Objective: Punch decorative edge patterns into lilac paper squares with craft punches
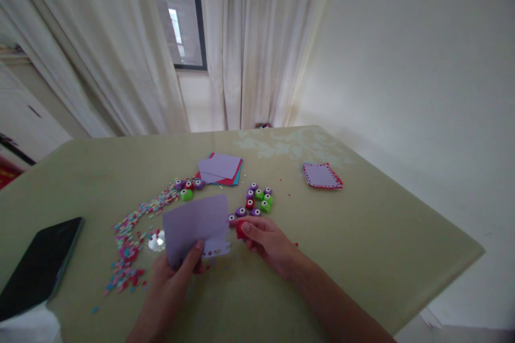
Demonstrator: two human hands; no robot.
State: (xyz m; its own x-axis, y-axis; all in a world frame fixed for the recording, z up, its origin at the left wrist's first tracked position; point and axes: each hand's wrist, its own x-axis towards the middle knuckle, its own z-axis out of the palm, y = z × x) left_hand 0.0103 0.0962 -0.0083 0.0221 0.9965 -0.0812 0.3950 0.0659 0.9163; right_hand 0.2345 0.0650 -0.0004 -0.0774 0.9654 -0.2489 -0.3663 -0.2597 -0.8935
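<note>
My left hand [177,276] grips a purple paper card [195,225] by its lower edge, thumb in front, holding it above the table. Small cut-outs run along the card's lower right edge. In my right hand [261,238], thumb and fingers close on a small red craft punch [241,229], just right of the card and apart from it. Beyond that hand stand several purple, green and red craft punches [250,203] with round eye-like tops. More punches [186,194] sit behind the card, to the left. Little red paper bits lie below the card.
A band of coloured confetti [129,225] curves across the left of the table [354,257], near a shiny round disc [156,241]. A dark phone-like device [40,260] lies far left. Stacked coloured paper [221,167] lies at the back; edge-punched cards [322,176] are at right.
</note>
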